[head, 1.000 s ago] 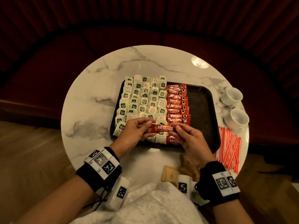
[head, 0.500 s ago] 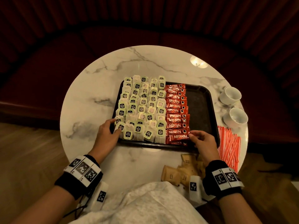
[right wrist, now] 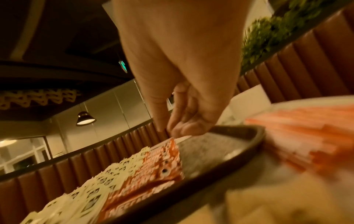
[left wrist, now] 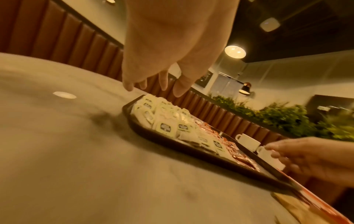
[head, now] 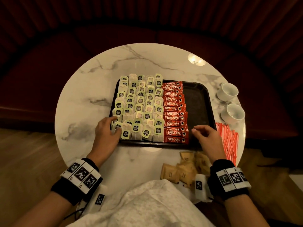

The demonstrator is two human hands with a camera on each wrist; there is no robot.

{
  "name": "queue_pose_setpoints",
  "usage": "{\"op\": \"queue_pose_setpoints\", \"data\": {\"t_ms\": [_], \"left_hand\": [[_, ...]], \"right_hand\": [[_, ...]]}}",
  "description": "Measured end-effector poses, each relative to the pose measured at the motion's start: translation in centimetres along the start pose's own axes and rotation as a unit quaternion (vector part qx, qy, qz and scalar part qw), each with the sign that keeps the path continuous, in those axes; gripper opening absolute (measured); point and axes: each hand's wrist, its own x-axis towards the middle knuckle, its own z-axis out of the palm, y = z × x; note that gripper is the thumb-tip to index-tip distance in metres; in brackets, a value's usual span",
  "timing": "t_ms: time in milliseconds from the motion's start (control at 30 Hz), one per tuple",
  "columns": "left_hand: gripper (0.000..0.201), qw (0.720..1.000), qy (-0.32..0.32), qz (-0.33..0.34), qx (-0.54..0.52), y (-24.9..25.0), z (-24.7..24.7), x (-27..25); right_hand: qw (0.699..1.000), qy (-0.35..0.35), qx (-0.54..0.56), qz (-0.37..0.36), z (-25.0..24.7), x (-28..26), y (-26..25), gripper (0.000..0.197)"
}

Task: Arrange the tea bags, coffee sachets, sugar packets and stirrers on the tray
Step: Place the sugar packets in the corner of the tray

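The black tray (head: 201,99) sits on the round marble table (head: 91,89), its left part packed with overlapping rows of tea bags (head: 141,104) and a single column of red coffee sachets (head: 174,112) just beside them; the right strip of the tray is bare. The left hand (head: 106,135) lies at the near left corner with loose, straightish fingers touching the outermost tea bags, gripping nothing. The right hand (head: 208,136) hovers over the near right part of the tray, fingers lightly curled and empty, as far as I can tell.

The brown sugar packets (head: 183,169) lie in a loose heap on the table near the person, and the red-and-white stirrers (head: 229,141) lie on the table just right of the tray, with two white cups (head: 231,102) beyond them.

The risks I see: the tea bags overhang the far and left rim, so a nudge from the left hand could spill them onto the table. A careless sweep toward the stirrers could roll them off the table's right edge. Crowding sugar into the bare strip might shove the sachet column askew.
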Motion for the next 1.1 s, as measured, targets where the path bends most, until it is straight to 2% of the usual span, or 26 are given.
{"op": "queue_pose_setpoints", "data": {"t_ms": [33, 100, 167, 267, 333, 400, 500, 567, 700, 867, 933, 1000, 1033, 1100], "left_hand": [[0.034, 0.999, -0.002, 0.038, 0.005, 0.9, 0.1, -0.4], [0.023, 0.993, -0.047, 0.104, -0.006, 2.7, 0.6, -1.3], [0.016, 0.978, -0.144, 0.153, -0.013, 4.1, 1.7, -2.4], [0.016, 0.930, -0.285, 0.231, 0.029, 5.3, 4.3, -3.9], [0.022, 0.894, -0.363, 0.249, 0.080, 5.7, 6.3, -4.8], [0.031, 0.862, -0.415, 0.256, 0.136, 5.8, 8.2, -5.5], [0.048, 0.838, -0.438, 0.261, 0.192, 5.9, 9.7, -6.5], [0.054, 0.840, -0.429, 0.261, 0.204, 6.0, 10.1, -6.9], [0.052, 0.846, -0.417, 0.246, 0.226, 6.0, 10.5, -6.7], [0.049, 0.860, -0.426, 0.178, 0.219, 5.8, 10.4, -6.2], [0.037, 0.860, -0.427, 0.180, 0.213, 5.9, 10.3, -6.0], [0.015, 0.871, -0.422, 0.175, 0.182, 6.0, 10.0, -5.6], [0.010, 0.880, -0.420, 0.161, 0.154, 6.0, 9.7, -5.4], [0.013, 0.902, -0.412, 0.110, 0.071, 6.0, 9.3, -4.8]], "right_hand": [[1.000, -0.015, -0.008, -0.014, -0.8, -0.5, -0.1, 0.018], [0.996, -0.064, -0.054, -0.038, -2.2, -1.7, 0.0, 0.012], [0.981, -0.126, -0.142, -0.045, -3.3, -3.1, 0.3, 0.011], [0.952, -0.192, -0.238, -0.012, -3.7, -5.1, 1.3, 0.013], [0.950, -0.196, -0.243, 0.009, -3.3, -6.3, 2.3, 0.019], [0.955, -0.175, -0.238, 0.008, -2.6, -7.2, 2.9, 0.030], [0.956, -0.160, -0.244, 0.011, -1.3, -8.0, 3.2, 0.043], [0.958, -0.157, -0.242, 0.007, -0.5, -8.2, 3.6, 0.047], [0.970, -0.126, -0.207, 0.007, 0.4, -8.2, 4.3, 0.047], [0.966, -0.142, -0.217, 0.013, 0.7, -7.9, 4.2, 0.032], [0.961, -0.155, -0.227, 0.011, 0.4, -7.8, 4.0, 0.027], [0.964, -0.164, -0.211, 0.004, -0.3, -7.6, 3.6, 0.019], [0.967, -0.168, -0.192, 0.002, -0.8, -7.5, 3.4, 0.014], [0.976, -0.170, -0.134, -0.001, -2.0, -7.2, 3.0, 0.010]]}}
